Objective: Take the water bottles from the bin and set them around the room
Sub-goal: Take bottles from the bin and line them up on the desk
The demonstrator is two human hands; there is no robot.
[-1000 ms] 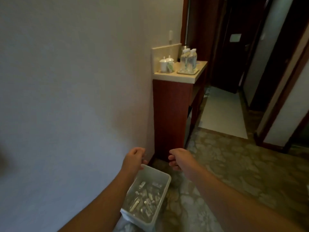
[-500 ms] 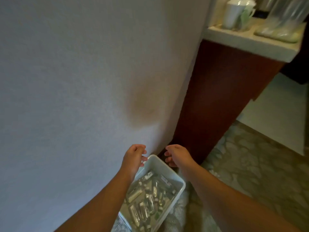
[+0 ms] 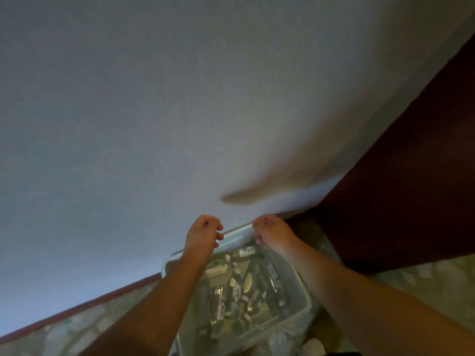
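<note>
Translucent plastic rectangular bin [image 3: 295,318] is sitting on the mottled stone floor [image 3: 424,286], directly under both hands, its far rim tight against the pale grey textured wall [image 3: 154,111]. Small clear water bottles [image 3: 244,286] are lying jumbled flat inside it, just below and behind the knuckles. Dark red wooden cabinet side [image 3: 398,188] is standing right of the right hand, close to the bin's far right corner; a red-brown skirting strip [image 3: 77,312] is running along the wall base left of the left forearm.

Left hand [image 3: 203,233] is hovering over the far rim with fingers curled in, nothing visible in them; contact with the rim is unclear. Right hand [image 3: 272,232] is likewise curled at the far rim, and I cannot tell whether it is gripping the edge.

Wall is blocking ahead, cabinet is blocking right; open floor is lying rearward and on the near right.
</note>
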